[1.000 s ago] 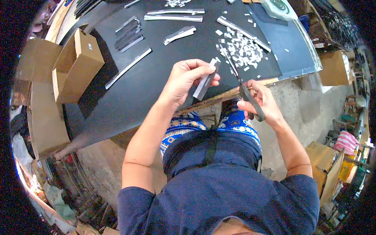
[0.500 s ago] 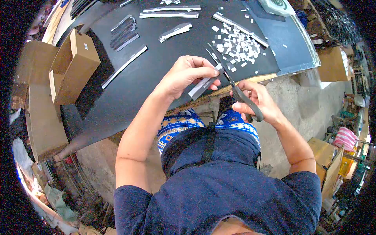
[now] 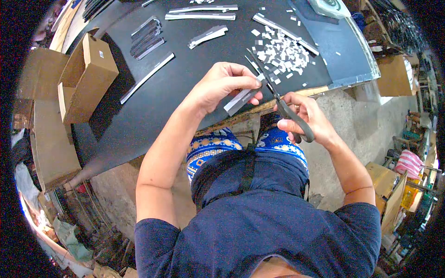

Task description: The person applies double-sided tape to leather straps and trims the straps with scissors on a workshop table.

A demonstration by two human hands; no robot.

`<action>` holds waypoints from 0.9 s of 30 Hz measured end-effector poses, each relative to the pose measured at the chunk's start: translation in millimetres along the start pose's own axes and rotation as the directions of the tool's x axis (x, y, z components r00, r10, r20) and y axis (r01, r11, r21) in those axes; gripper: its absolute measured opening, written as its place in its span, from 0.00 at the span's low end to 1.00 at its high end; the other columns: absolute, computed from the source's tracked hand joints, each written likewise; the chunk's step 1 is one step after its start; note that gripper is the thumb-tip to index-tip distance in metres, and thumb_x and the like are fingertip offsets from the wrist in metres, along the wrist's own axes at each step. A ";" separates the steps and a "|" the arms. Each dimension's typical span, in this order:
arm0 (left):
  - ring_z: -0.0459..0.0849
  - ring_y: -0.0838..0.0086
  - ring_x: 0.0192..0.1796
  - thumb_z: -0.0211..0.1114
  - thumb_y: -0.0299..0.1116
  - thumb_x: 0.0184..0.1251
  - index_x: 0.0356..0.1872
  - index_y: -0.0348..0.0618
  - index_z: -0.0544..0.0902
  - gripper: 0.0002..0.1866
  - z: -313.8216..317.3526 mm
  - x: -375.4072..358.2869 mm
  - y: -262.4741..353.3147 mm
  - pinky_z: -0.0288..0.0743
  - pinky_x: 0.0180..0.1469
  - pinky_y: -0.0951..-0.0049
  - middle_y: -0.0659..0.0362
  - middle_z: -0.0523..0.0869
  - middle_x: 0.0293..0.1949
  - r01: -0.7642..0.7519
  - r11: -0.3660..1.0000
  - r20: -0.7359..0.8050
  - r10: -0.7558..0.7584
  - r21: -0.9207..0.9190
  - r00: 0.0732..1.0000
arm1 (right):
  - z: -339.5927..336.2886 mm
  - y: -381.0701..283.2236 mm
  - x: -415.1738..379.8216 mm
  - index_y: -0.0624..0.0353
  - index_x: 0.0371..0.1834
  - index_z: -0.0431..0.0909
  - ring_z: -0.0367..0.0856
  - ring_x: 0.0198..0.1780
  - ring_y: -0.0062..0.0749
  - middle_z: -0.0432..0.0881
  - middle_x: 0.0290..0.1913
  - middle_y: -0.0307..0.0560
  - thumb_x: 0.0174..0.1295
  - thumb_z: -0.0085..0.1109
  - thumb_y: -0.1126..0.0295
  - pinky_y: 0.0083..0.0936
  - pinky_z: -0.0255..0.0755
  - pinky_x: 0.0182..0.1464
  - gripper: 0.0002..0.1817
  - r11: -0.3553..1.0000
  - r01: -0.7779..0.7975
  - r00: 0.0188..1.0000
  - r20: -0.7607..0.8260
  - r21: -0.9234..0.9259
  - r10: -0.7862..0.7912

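My left hand [image 3: 225, 87] pinches a grey-and-white printed label strip [image 3: 238, 103] between thumb and fingers, its lower end hanging at the table's front edge. Black-handled scissors [image 3: 288, 114] are in my right hand [image 3: 309, 121], thumb and fingers through the handle loops. Their slim blades point up and left, slightly parted at the tips, and cross the strip's upper end beside my left thumb. Just beyond the blades lies a loose heap of small cut label pieces [image 3: 283, 54] on the dark table [image 3: 185, 95].
A long strip bundle [image 3: 285, 33] lies along the heap. Stacked dark strips [image 3: 147, 39], a single strip [image 3: 147, 78] and more strips [image 3: 201, 16] lie farther left and back. An opened cardboard box [image 3: 99, 69] stands on the left. Another carton [image 3: 396, 76] is at right.
The scissors and my right hand have shifted slightly to the right. The strip in my left hand has turned a little; my left hand stays nearly in place.
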State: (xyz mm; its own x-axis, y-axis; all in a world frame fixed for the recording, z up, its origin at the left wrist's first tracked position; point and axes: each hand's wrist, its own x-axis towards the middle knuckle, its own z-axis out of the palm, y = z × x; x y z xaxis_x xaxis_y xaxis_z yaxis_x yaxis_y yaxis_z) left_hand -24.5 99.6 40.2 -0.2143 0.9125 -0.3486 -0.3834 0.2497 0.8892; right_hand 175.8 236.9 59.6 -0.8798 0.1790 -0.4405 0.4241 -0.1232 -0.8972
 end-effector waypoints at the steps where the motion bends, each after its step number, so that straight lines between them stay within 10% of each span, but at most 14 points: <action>1: 0.87 0.75 0.29 0.67 0.33 0.60 0.32 0.39 0.83 0.07 -0.7 0.8 0.0 0.79 0.33 0.79 0.55 0.88 0.29 0.000 1.000 0.000 0.000 0.000 1.000 | -0.1 -0.1 -0.1 0.64 0.46 0.72 0.72 0.14 0.17 0.77 0.23 0.36 0.52 0.74 0.63 0.17 0.65 0.16 0.25 1.000 0.000 1.000 -0.005 -0.002 0.000; 27: 0.87 0.75 0.31 0.67 0.34 0.61 0.35 0.38 0.84 0.09 -18.9 49.5 -1.1 0.81 0.36 0.78 0.56 0.88 0.32 0.111 0.994 0.120 -0.111 0.012 0.987 | -15.3 8.1 12.1 0.60 0.40 0.77 0.69 0.14 0.14 0.75 0.17 0.33 0.50 0.76 0.62 0.16 0.57 0.15 0.20 0.996 -0.069 0.984 -0.172 -0.065 0.057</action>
State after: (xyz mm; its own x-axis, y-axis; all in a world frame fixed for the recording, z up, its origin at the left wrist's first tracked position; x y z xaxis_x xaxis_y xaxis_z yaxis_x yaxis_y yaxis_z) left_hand -51.7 138.4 16.4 -0.0611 0.9113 -0.4073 -0.3943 0.3528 0.8486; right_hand 171.9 253.0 46.5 -0.8042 0.3365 -0.4899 0.4968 -0.0718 -0.8649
